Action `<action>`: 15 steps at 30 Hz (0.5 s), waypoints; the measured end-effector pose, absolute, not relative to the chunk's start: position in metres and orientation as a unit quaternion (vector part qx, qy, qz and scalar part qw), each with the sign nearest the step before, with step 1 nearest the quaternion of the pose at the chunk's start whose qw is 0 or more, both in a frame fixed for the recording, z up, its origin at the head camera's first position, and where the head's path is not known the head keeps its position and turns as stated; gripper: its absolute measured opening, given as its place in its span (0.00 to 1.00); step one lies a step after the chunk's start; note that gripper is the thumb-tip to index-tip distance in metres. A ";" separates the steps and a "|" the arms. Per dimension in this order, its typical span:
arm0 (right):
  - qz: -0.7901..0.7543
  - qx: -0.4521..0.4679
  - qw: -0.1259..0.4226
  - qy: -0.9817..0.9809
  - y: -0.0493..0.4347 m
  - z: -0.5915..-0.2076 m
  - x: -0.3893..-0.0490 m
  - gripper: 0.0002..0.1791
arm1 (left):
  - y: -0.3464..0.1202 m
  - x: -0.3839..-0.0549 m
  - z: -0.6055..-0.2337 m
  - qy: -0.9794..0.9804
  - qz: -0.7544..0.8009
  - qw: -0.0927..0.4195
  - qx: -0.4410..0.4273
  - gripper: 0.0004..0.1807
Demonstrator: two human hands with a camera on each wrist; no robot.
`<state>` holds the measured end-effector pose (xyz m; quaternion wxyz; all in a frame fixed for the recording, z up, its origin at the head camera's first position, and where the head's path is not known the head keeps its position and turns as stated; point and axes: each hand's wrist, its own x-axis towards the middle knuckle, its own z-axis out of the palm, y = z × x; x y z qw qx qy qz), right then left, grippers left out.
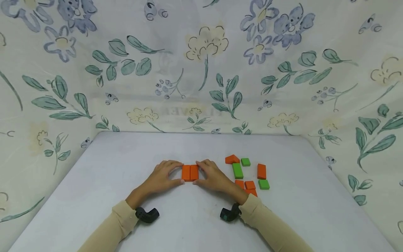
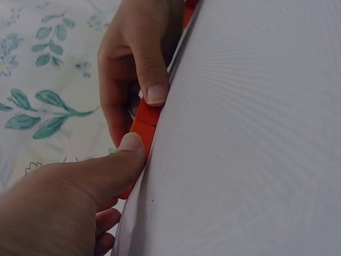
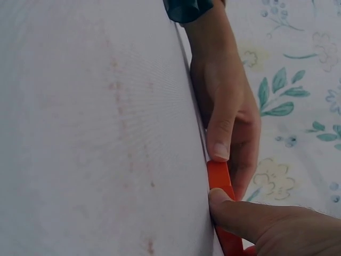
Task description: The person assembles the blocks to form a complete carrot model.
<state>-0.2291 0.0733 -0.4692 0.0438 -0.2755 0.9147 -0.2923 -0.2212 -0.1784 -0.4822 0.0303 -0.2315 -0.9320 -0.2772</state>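
Two orange rectangular blocks lie side by side on the white table, their long sides touching. My left hand (image 1: 161,177) pinches the left orange block (image 1: 186,173) between thumb at the near end and fingers at the far end. In the same way, my right hand (image 1: 214,177) holds the right orange block (image 1: 194,173). From the left wrist, the left thumb presses an orange block (image 2: 141,132) while the other hand sits just beyond. The right wrist view shows both thumbs on the orange blocks (image 3: 218,173); the fingers behind are partly hidden.
Right of the hands lie an orange angled block (image 1: 232,159), green blocks (image 1: 237,171) and an upright orange block (image 1: 261,171). Several orange pieces (image 1: 250,185) sit beside the right forearm, one partly covered by it. A flowered cloth (image 1: 195,77) hangs behind the table (image 1: 126,147).
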 end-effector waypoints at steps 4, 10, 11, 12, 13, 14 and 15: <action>-0.291 -0.274 0.045 0.915 0.073 -0.468 -0.231 0.40 | -0.179 -0.222 -0.482 -0.932 -0.278 0.032 -0.228 0.35; -0.295 -0.267 0.049 0.916 0.072 -0.467 -0.232 0.40 | -0.180 -0.224 -0.482 -0.932 -0.272 0.037 -0.237 0.36; -0.296 -0.267 0.050 0.916 0.072 -0.467 -0.232 0.40 | -0.180 -0.224 -0.483 -0.932 -0.271 0.039 -0.238 0.36; -0.297 -0.267 0.051 0.915 0.072 -0.468 -0.231 0.40 | -0.180 -0.224 -0.484 -0.932 -0.273 0.038 -0.237 0.36; -0.299 -0.268 0.053 0.915 0.073 -0.468 -0.230 0.40 | -0.180 -0.224 -0.485 -0.932 -0.271 0.038 -0.239 0.36; -0.297 -0.265 0.054 0.916 0.074 -0.469 -0.228 0.40 | -0.178 -0.224 -0.486 -0.931 -0.272 0.037 -0.239 0.36; -0.297 -0.262 0.052 0.917 0.076 -0.469 -0.227 0.41 | -0.177 -0.224 -0.488 -0.930 -0.272 0.037 -0.243 0.37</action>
